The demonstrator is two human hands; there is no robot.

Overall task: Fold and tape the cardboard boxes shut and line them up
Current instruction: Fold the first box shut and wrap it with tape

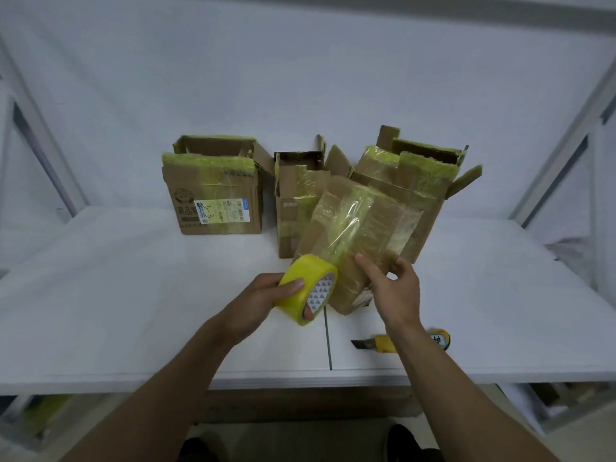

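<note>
Boxes (216,195): three open-topped behind taped box (356,221); insides hidden.
Left hand (263,301): grips tape roll (310,266).
Right hand (396,291): holds taped box.

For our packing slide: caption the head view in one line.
The left hand grips yellow tape roll, right hand holds a taped box; three open boxes stand behind.

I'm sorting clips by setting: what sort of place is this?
Probably a makeshift packing bench: a plain white tabletop, worn brown cardboard boxes patched with yellow tape, and a yellow utility knife.
</note>
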